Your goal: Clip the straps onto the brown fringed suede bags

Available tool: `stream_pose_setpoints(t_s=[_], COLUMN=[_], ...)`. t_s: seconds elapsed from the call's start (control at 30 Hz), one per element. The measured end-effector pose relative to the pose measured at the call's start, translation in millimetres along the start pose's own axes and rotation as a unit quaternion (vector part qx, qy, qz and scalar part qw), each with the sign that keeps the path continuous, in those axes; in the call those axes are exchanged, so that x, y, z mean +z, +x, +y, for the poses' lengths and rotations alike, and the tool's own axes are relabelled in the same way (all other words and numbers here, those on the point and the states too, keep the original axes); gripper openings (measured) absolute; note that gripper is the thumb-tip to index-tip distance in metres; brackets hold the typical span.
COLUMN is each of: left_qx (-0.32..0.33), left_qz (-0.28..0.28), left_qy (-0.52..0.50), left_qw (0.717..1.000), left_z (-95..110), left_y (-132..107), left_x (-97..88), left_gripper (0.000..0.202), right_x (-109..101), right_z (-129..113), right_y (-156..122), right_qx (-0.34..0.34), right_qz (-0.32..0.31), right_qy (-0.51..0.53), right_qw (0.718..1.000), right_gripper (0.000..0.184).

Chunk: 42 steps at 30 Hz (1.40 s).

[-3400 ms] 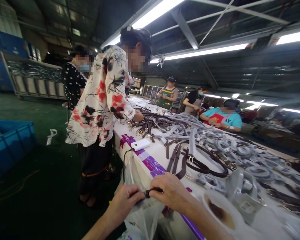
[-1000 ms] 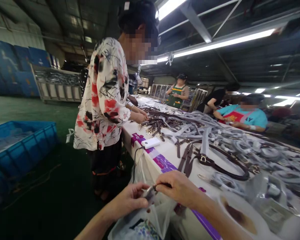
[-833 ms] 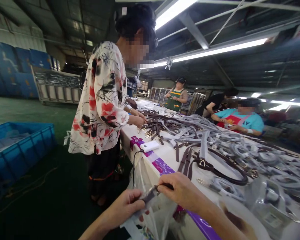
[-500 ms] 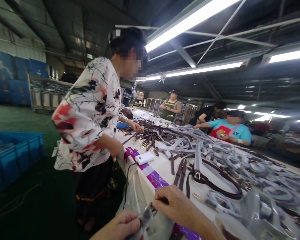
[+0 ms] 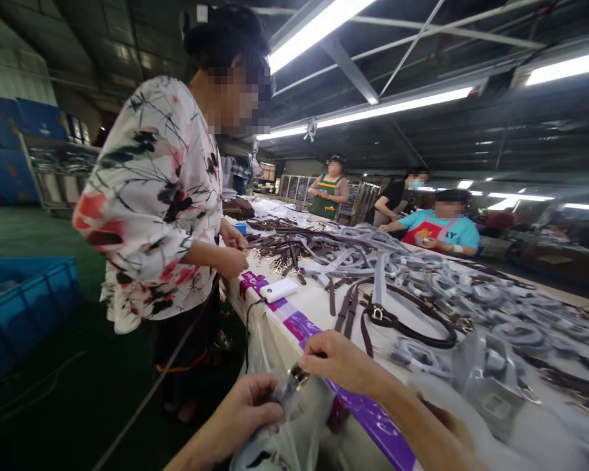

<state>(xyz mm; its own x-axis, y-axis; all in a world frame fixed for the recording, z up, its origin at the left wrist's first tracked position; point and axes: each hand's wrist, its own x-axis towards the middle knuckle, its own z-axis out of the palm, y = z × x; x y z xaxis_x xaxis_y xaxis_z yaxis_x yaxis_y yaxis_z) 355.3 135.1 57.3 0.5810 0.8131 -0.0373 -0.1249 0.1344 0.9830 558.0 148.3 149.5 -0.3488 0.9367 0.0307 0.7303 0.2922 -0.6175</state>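
Letters "AY" [image 5: 450,237] on a co-worker's turquoise shirt [image 5: 465,230]; print on the purple tape [image 5: 373,418] illegible

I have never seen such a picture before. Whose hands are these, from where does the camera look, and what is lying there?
There is no machine. The left hand and right hand at the bottom belong to a person wearing the camera on the head, so it looks forward and down. The left seems to grip clear plastic; the right pinches a small metal fitting. On the table lie dark straps, some plastic-wrapped coils, and a white device with a black cable.
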Motion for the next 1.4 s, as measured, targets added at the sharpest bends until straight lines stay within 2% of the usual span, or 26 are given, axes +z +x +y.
stream_pose_setpoints(t_s=[0.17,0.27,0.37,0.5,0.57,0.63,0.73,0.8,0.9,1.03,1.1,1.17,1.23,1.33,1.4], left_qx=[-0.017,-0.036,-0.065,-0.072,-0.05,-0.008,0.034,0.036,0.012,-0.026,-0.044,-0.051,-0.043,-0.029,-0.013], left_qz=[-0.005,-0.037,-0.078,-0.135,-0.128,-0.106,-0.085,-0.084,-0.102,-0.114,-0.125,-0.135,-0.137,-0.143,-0.141], left_qy=[-0.055,-0.106,-0.113,-0.088,-0.058,0.02,0.134,0.136,0.104,0.107,0.111,0.105,0.084,0.077,0.121], left_qw=[0.998,0.993,0.988,0.984,0.989,0.994,0.987,0.986,0.989,0.987,0.985,0.984,0.986,0.986,0.982], left_z=[-6.9,-9.1,-11.4,-11.8,-8.9,-4.1,1.6,2.3,1.2,4.1,6.7,8.8,10.7,17.6,27.1], left_y=[0.0,-5.3,-9.0,-8.2,-7.2,-7.1,-8.0,-8.2,-8.5,-12.3,-14.0,-13.5,-11.1,-7.7,-8.8], left_x=[5.4,2.3,-1.8,2.1,9.1,17.6,28.0,29.4,18.9,-9.4,-18.7,-19.9,-14.7,-9.0,-17.1], left_gripper=[0.022,0.039,0.055,0.062,0.061,0.057,0.052,0.052,0.052,0.047,0.045,0.044,0.046,0.049,0.047], right_x=[4.7,2.0,-0.2,6.4,14.7,24.6,35.8,35.8,20.5,-14.1,-24.2,-22.3,-8.3,18.4,22.4], right_z=[-2.5,-6.6,-6.1,0.4,3.1,4.2,3.9,5.1,13.9,29.7,28.4,17.4,0.3,-21.8,-25.8], right_y=[-4.9,-12.1,-19.8,-29.3,-34.1,-38.7,-44.0,-46.5,-49.6,-49.5,-44.5,-36.0,-25.5,-11.7,-7.3], right_qx=[-0.025,-0.059,-0.081,-0.123,-0.137,-0.143,-0.138,-0.129,-0.102,-0.069,-0.065,-0.071,-0.097,-0.155,-0.169], right_qz=[-0.034,-0.032,-0.014,0.021,0.017,0.001,-0.008,-0.009,-0.024,-0.034,-0.03,-0.02,-0.02,-0.059,-0.075], right_qy=[0.017,-0.027,-0.087,-0.124,-0.121,-0.127,-0.136,-0.115,-0.09,-0.117,-0.154,-0.2,-0.225,-0.216,-0.194], right_qw=[0.999,0.997,0.993,0.984,0.983,0.981,0.981,0.985,0.99,0.99,0.985,0.977,0.969,0.962,0.963], right_gripper=[0.017,0.016,0.019,0.02,0.019,0.019,0.018,0.013,0.007,0.02,0.019,0.018,0.019,0.018,0.017])
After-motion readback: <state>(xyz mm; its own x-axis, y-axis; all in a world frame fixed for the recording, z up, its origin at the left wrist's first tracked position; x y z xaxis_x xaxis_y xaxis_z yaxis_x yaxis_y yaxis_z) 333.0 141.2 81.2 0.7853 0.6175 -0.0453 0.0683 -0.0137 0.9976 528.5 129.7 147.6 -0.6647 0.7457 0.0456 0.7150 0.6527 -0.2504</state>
